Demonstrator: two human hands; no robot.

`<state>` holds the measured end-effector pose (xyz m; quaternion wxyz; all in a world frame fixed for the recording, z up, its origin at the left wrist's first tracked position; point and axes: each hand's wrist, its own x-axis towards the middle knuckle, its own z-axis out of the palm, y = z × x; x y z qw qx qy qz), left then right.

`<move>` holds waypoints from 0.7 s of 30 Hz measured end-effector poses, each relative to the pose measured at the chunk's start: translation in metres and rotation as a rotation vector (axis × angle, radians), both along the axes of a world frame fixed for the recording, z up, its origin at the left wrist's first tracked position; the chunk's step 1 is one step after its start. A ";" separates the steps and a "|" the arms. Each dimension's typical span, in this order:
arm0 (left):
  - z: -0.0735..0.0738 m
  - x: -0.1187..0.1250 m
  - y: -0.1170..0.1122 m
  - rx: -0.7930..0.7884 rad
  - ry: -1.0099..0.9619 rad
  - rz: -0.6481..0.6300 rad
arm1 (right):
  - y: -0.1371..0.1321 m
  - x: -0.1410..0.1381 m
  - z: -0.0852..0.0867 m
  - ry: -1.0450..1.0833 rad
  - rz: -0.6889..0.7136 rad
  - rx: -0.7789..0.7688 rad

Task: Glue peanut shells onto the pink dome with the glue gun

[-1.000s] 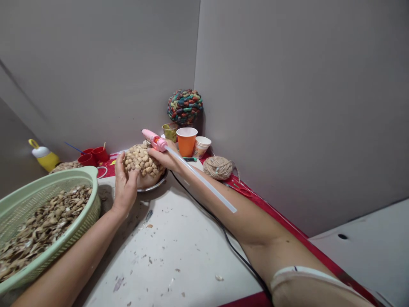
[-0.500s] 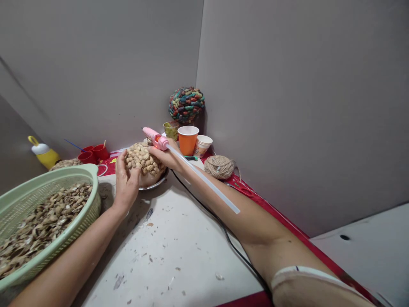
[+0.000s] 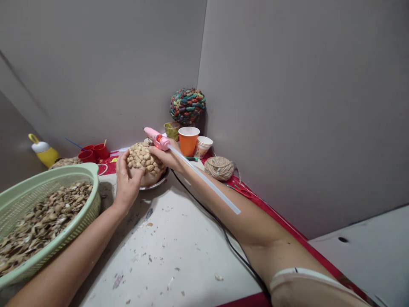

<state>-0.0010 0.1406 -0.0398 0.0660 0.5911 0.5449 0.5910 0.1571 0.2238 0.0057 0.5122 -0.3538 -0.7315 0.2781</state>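
Observation:
My right hand (image 3: 168,157) grips a pink glue gun (image 3: 156,137), its nozzle pointing left over the top of a shell-covered ball (image 3: 143,157). A long clear glue stick (image 3: 204,179) juts back from the gun over my forearm. My left hand (image 3: 126,181) cups the ball's left side, fingers curled against the shells. The ball rests on a metal plate (image 3: 156,183). The gun's black cord (image 3: 220,228) trails toward me across the table.
A green basket (image 3: 64,200) of shells stands at the left. Against the corner walls stand a coloured shell ball (image 3: 187,105), an orange cup (image 3: 188,140), paper cups (image 3: 203,146), a twine ball (image 3: 219,167), red cups (image 3: 94,152) and a yellow bottle (image 3: 44,152). Shell crumbs litter the white table (image 3: 172,247).
Both hands stay on the ball and gun. The whole view has drifted slightly rightward; my left fingers have shifted a little on the shells.

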 end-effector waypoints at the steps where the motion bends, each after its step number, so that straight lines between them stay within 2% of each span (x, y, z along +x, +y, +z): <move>1: 0.000 0.000 0.000 0.006 -0.001 -0.002 | 0.000 0.000 0.000 0.001 -0.003 -0.001; 7: -0.002 -0.001 -0.004 -0.013 0.037 -0.019 | 0.000 0.000 0.001 0.004 -0.003 -0.021; 14: -0.017 -0.001 -0.012 0.081 0.211 0.009 | -0.001 0.000 0.002 0.036 0.049 -0.044; 18: -0.019 0.005 -0.023 0.287 0.344 0.010 | -0.002 0.002 0.003 0.056 0.090 -0.080; 19: -0.019 0.008 -0.028 0.363 0.400 -0.034 | -0.003 0.002 0.003 0.064 0.096 -0.087; 21: -0.019 0.016 -0.040 0.532 0.546 -0.204 | -0.004 0.002 0.003 0.081 0.104 -0.100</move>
